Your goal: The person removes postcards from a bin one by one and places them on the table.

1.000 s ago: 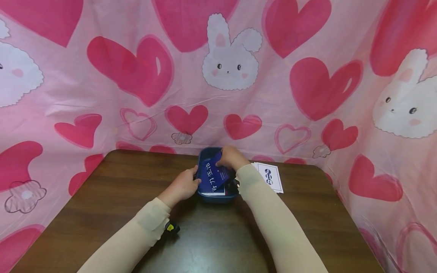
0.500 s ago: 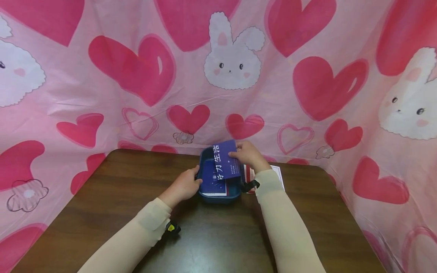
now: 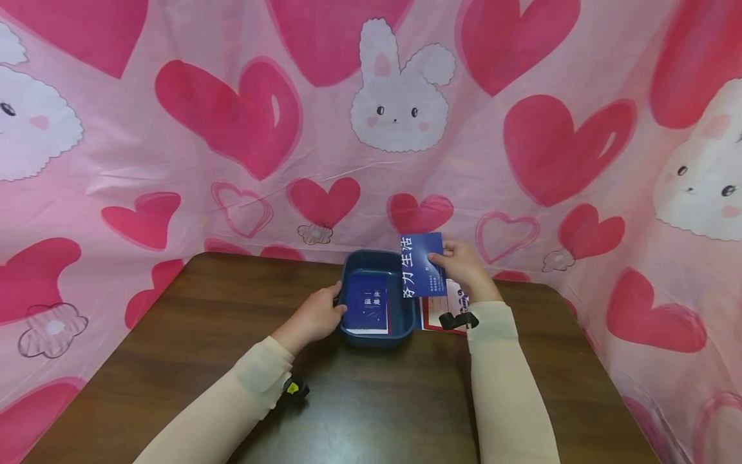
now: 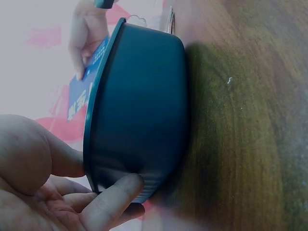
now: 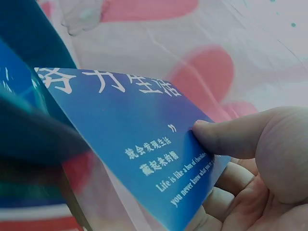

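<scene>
Over the far side of the table (image 3: pixel 359 399), the right hand (image 3: pixel 466 264) pinches by its right edge a blue card (image 3: pixel 421 267) that juts leftward near the right rim of a tub (image 3: pixel 401 317), whose left side the left hand (image 3: pixel 315 316) grips and in which a second card (image 3: pixel 365 312) lies.

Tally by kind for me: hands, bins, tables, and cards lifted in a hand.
Hands: 2, left hand and right hand
Bins: 1, the blue bin
Tables: 1, the brown table
Lifted cards: 1, the blue card in the right hand
Total: 5
</scene>
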Motion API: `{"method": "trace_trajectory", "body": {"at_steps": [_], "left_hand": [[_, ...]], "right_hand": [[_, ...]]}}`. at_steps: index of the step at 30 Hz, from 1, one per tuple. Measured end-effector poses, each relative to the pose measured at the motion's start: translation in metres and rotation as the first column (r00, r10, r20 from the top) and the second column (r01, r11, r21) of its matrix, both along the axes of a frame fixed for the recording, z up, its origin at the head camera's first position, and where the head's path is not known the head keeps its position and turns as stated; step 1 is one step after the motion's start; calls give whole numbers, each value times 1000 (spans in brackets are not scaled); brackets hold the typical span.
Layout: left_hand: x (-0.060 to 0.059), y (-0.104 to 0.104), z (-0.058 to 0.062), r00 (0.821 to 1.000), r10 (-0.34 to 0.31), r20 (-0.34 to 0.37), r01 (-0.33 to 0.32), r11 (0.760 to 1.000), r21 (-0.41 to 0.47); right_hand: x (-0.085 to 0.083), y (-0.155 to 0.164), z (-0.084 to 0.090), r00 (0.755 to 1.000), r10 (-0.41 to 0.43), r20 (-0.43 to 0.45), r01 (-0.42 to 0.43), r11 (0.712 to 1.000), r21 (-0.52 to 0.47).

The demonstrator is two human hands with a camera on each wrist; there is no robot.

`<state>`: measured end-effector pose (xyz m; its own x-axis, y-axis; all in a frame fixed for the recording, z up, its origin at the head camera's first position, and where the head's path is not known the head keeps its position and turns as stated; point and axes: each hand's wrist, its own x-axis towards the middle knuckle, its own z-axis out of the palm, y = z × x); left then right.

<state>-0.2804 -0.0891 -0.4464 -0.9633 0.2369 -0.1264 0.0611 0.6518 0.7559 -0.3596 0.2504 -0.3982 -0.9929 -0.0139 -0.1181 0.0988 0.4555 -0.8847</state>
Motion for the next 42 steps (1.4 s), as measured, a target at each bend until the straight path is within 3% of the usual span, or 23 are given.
{"method": "trace_trajectory", "body": {"at_steps": [8,15,23,27,36,42], "left_hand": [[0,1,0,1000,-2,10,2,1000,12],[0,2,0,1000,-1,6,1,1000,4],[0,1,0,1000,-3,-9,3,1000,-13],[0,1,1,1000,-9,-20,9,1000,-16],[0,1,2,999,-23,-35,23,1000,-19],[1,2,4,999,-21,-25,20,1000,-5]], "right_hand": [[7,41,3,997,-72,23,73,997,-35],[11,80,-13,989,-142,33,142,990,14],[17,119,-35,979,-118,166,117,993,18],[17,126,-44,969,-112,218,112,994,11],[20,126,-59,965,-79,250,77,997,18],[17,125,-65,964,-119,236,94,989,115]]}}
